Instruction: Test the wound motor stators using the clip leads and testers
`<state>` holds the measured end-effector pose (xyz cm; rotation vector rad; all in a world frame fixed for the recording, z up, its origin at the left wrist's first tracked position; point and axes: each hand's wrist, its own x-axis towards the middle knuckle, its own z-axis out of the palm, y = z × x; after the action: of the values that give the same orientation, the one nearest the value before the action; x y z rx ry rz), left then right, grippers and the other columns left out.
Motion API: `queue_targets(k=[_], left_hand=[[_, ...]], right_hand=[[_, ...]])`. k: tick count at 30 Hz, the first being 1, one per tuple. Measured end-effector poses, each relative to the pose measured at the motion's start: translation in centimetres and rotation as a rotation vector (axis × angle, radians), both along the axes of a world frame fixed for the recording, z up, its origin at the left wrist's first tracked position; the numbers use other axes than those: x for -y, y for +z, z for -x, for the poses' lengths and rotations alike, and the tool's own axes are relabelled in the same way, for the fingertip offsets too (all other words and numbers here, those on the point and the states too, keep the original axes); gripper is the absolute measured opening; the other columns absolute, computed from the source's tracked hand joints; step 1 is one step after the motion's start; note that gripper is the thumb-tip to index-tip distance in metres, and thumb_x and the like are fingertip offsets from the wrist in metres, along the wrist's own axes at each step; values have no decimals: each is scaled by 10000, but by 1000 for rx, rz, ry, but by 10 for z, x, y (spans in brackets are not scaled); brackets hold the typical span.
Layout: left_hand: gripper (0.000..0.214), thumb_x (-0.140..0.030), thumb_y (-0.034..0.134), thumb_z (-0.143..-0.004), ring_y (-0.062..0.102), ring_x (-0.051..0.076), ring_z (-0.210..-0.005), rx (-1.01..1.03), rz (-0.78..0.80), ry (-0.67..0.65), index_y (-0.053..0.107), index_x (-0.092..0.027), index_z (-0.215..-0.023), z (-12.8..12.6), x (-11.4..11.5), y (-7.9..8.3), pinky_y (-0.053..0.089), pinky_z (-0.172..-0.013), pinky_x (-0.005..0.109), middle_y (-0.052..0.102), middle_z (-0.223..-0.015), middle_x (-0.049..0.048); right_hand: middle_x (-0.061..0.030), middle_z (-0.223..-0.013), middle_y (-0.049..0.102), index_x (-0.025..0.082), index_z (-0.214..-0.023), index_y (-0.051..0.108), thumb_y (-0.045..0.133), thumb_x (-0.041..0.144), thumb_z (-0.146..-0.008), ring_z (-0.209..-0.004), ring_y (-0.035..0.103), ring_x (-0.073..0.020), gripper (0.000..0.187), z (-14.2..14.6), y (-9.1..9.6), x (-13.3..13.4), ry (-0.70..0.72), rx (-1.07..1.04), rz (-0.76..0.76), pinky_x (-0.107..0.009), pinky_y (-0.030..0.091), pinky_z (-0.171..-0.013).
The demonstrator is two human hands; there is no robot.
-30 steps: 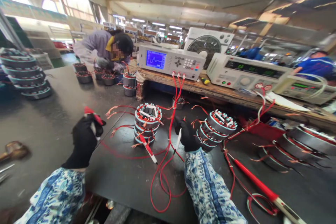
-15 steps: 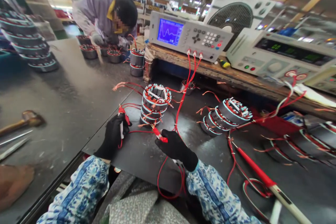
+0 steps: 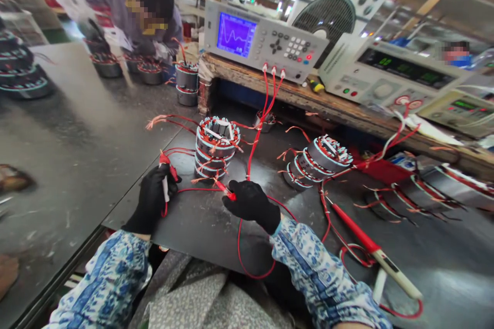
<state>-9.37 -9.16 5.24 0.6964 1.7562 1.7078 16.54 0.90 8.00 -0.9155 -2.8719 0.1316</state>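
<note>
Closest to us, our left hand [image 3: 152, 199] in a black glove is closed around a red test clip [image 3: 168, 160], with what seems to be a white probe shaft sticking out below the fingers, though the grip partly hides it. Our right hand [image 3: 251, 206], also black-gloved, pinches a smaller red clip [image 3: 226, 190] between finger and thumb, its tip just beside the base of an upright motor stator stack [image 3: 216, 147]. That stack stands on the dark counter [image 3: 193, 234] between our hands and the far edge, bristling with red and orange wire ends.

A red lead [image 3: 249, 162] climbs from near our right hand to the front of a test instrument [image 3: 262, 36] with a blue waveform screen, which sits on a wooden shelf [image 3: 293, 97]. To the right, another stator stack [image 3: 318, 163] lies on its side, near a red-handled probe [image 3: 370, 241]. Beyond the instrument stands a fan [image 3: 328, 15], and at the far left a co-worker [image 3: 127, 5] leans over more stators [image 3: 106, 68].
</note>
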Motion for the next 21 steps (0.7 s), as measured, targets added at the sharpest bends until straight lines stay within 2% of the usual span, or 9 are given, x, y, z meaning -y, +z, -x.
queue_targets(k=[3, 7, 10, 14, 17, 21], left_hand=[[429, -542, 542, -903, 515, 179, -376, 36, -5, -15, 636, -211, -647, 3, -2, -3, 367, -360, 265, 586, -484, 52], [441, -554, 548, -901, 508, 177, -380, 42, -29, -23, 644, -209, -643, 3, -3, -3, 366, -366, 264, 585, -481, 54], [471, -575, 535, -911, 503, 173, -384, 13, -37, -30, 640, -209, -633, 1, -2, 2, 371, -379, 263, 574, -472, 49], [471, -596, 544, -889, 493, 177, -382, -12, -23, -25, 626, -212, -629, 0, 0, 4, 356, -381, 270, 568, -463, 44], [451, -629, 586, -851, 513, 186, -409, 50, -43, -20, 620, -218, -666, 0, 1, 0, 376, -396, 280, 584, -489, 32], [495, -690, 574, -845, 494, 181, -404, 93, -12, -11, 622, -217, -705, 1, 0, -5, 349, -389, 277, 563, -484, 9]], right_hand=[[-55, -896, 752, 198, -1044, 699, 730, 486, -938, -752, 660, -192, 309, -1, 14, -39, -31, -81, 166, -288, 454, -697], [-85, -994, 701, 183, -981, 658, 603, 242, -1002, -894, 626, -198, 83, 6, 39, -99, -162, -280, 114, -315, 483, -842], [-91, -979, 681, 177, -901, 629, 570, 206, -1018, -907, 606, -187, 134, 20, 49, -125, -170, -315, 111, -305, 470, -859], [-44, -789, 633, 214, -751, 535, 497, 254, -1061, -760, 568, -172, 314, 28, 54, -134, -169, -356, 109, -298, 443, -759], [-33, -741, 629, 231, -707, 499, 538, 306, -1041, -733, 574, -179, 344, 23, 54, -133, -131, -386, 80, -290, 443, -724], [-25, -698, 627, 238, -685, 491, 556, 276, -1005, -705, 573, -185, 328, 20, 56, -129, -87, -445, -3, -276, 442, -675]])
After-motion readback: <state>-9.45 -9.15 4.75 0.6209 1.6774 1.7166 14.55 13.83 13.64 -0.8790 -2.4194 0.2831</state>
